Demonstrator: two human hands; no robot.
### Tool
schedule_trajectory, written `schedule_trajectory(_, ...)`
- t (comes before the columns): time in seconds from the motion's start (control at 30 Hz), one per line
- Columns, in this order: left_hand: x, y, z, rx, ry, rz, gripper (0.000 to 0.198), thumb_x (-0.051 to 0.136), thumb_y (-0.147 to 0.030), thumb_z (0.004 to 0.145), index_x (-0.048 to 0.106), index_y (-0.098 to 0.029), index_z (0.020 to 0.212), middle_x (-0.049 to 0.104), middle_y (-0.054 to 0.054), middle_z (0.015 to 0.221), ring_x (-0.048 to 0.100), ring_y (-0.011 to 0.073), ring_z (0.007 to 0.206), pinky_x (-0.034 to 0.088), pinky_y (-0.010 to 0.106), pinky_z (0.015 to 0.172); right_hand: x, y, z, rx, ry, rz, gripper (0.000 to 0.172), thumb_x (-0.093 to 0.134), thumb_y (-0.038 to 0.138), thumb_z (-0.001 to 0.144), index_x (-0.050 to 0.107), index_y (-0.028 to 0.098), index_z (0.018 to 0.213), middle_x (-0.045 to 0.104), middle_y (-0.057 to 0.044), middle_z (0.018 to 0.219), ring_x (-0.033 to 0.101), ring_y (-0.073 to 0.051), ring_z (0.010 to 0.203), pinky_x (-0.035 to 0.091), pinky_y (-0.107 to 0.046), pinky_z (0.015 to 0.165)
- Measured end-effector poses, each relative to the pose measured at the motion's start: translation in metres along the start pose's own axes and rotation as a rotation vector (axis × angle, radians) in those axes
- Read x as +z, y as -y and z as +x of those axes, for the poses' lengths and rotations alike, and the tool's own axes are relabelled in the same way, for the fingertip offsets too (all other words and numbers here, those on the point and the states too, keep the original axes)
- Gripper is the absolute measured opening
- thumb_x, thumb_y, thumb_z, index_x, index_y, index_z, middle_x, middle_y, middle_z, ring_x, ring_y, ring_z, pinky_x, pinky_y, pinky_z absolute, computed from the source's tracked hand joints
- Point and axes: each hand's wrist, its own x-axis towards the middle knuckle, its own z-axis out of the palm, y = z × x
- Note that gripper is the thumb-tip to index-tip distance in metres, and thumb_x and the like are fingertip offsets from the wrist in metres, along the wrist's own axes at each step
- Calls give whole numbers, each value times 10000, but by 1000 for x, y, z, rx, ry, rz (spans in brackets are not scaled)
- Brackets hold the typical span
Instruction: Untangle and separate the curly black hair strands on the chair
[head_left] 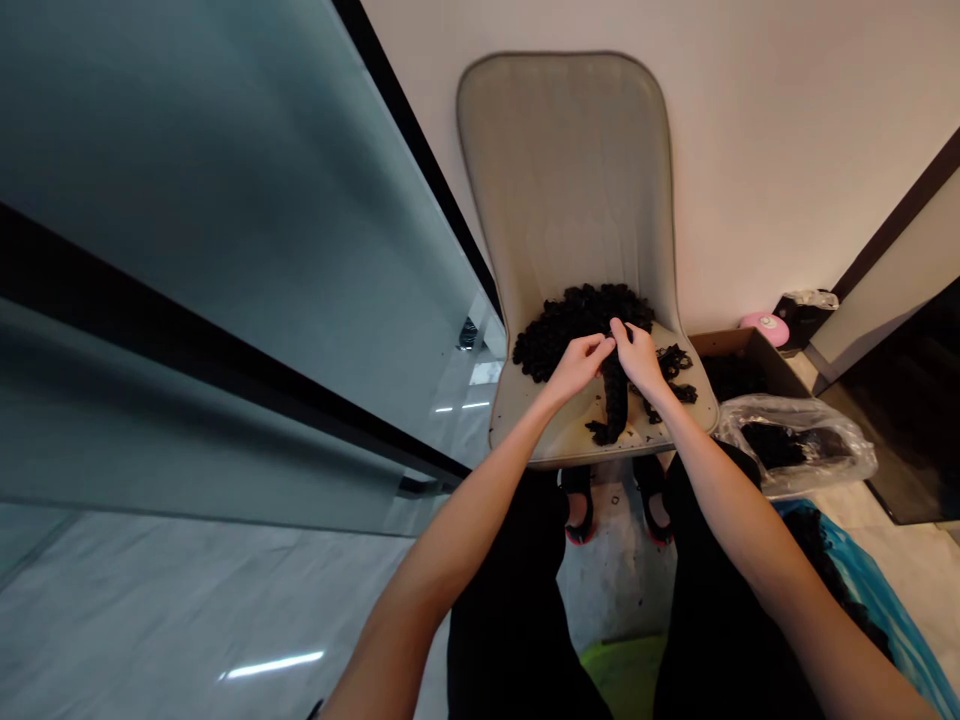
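Observation:
My left hand (580, 369) and my right hand (636, 356) meet over the chair seat, fingers pinched together. Between them is the top end of a black, braided-looking strip (616, 400), which hangs down onto the front of the seat. What exactly the fingertips grip is partly hidden by the fingers. Behind the hands lies a heap of small black curled pieces (555, 330). Loose black scraps (675, 362) lie to the right of my right hand, partly under the wrist.
The grey chair (570, 170) stands against a wall, beside a glass panel (262, 250) with dark rails. At right are a cardboard box (780, 362), a clear plastic bag (844, 440) and a blue bag (892, 590), each with black pieces. A green thing (626, 670) sits between my legs.

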Motion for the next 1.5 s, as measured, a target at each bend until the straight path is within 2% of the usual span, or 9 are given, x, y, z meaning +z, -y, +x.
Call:
schedule_trajectory(0.17,6,-11,-1,44,-169,11,302,583,-381,901,487,-198,682,415,-51,582,412,111,557,296,258,554,0,0,0,106,46,33,694,272,800,917,543,210,673,637,-52,723,570,-193,744,431,-310,733)
schedule_trajectory(0.5,18,-20,-4,63,-302,115,308,558,-298,884,444,-191,618,372,-49,569,358,110,573,248,287,582,-4,3,-3,-85,-62,-226,634,366,680,974,528,214,576,591,-58,601,531,-190,625,383,-317,672)
schedule_trajectory(0.63,15,-18,-3,70,-219,97,369,572,-355,897,410,-193,607,350,-50,574,335,106,574,238,285,576,-9,6,-3,-131,0,-229,642,347,667,984,499,206,563,543,-23,558,455,-153,576,324,-304,619)
schedule_trajectory(0.83,2,-10,1,-32,64,-90,444,655,-560,852,546,-170,669,412,-43,591,355,93,544,259,257,529,-9,8,-4,-81,76,-170,647,396,713,950,516,200,575,528,-9,557,439,-143,586,315,-292,602)
schedule_trajectory(0.9,4,-9,3,-66,46,-204,433,679,-543,835,537,-172,663,398,-50,575,341,85,523,256,244,510,-5,8,-4,-42,76,-92,647,402,743,931,504,204,587,512,-4,569,440,-142,596,325,-283,594)
schedule_trajectory(1.03,20,-12,7,-102,-162,-445,338,663,-447,848,547,-168,697,487,-35,623,417,88,566,328,217,539,5,6,-3,28,-18,72,633,372,763,925,459,220,613,484,3,598,439,-140,606,347,-270,586)
schedule_trajectory(1.13,24,-13,8,-93,-229,-431,327,646,-431,868,554,-166,700,532,-21,663,466,100,623,367,217,578,8,7,-4,28,-73,75,617,359,737,942,436,225,607,477,2,594,432,-141,598,345,-279,595)
schedule_trajectory(1.33,-2,-11,3,-29,-36,-77,493,681,-567,835,525,-158,608,398,-37,575,333,87,569,227,250,534,-1,15,-8,-155,71,-109,540,458,593,967,525,202,600,528,-8,583,455,-151,623,344,-292,647)
schedule_trajectory(1.5,-1,-11,4,5,-33,-184,437,642,-552,848,553,-162,670,443,-31,620,358,94,597,268,245,554,10,15,-11,-20,-32,-15,585,388,641,983,517,205,616,533,-9,602,475,-154,635,365,-281,633)
